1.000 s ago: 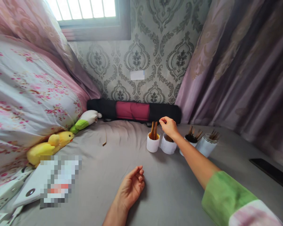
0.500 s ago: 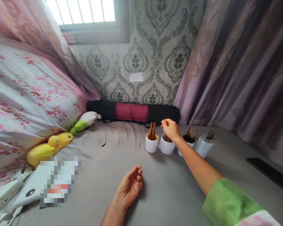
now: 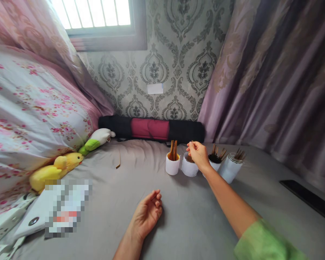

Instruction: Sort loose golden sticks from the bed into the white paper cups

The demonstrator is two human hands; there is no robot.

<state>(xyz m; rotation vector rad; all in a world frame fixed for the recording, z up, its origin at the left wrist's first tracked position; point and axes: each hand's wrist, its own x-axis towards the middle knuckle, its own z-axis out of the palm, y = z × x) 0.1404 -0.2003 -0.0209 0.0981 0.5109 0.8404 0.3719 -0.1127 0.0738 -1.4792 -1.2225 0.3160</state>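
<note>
My right hand reaches over the second white cup from the left, thumb and fingertips pinched together. What they hold, if anything, is hidden. Thin brown sticks show partly inside that cup, behind the hand. Just left of it stands another white cup with a bundle of upright sticks. On the right are a white cup with a dark inside and a taller white-wrapped jar, both with sticks. My left hand lies palm up on the grey sheet, fingers loosely curled and holding nothing.
One thin bent stick lies alone on the grey sheet. Plush toys, a white device and a power strip line the left side. A black-and-red roll lies along the wall; a black phone-like object is at right.
My right hand has shifted slightly right over the second cup, still pinched. My left hand has stayed in place on the sheet. The whole view has moved a little.
</note>
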